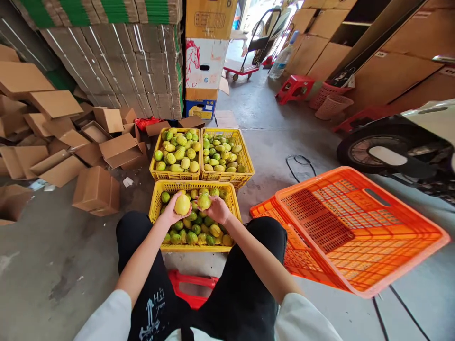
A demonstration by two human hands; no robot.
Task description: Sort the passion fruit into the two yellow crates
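Note:
My left hand [171, 213] is closed around a round yellow fruit [182, 204] that looks like a lemon. Beside it, my right hand [219, 210] holds a yellow-green fruit [204, 201] of the same sort, gripped in the fingers. Both hands are just above a yellow crate [156, 199] full of green and yellow fruits [192, 237]. Two more yellow crates stand behind it: the left one [176, 175] holds mostly yellow fruits [180, 152], the right one [245, 163] smaller greenish-yellow fruits [222, 154].
An orange crate [359, 279] lies tilted at my right. Cardboard boxes [95, 189] are heaped on the left, before stacked flattened cartons [117, 61]. A motorbike wheel [369, 149], a red stool [295, 89] and a trolley [241, 66] are farther off. Between my legs is a red stool edge [194, 300].

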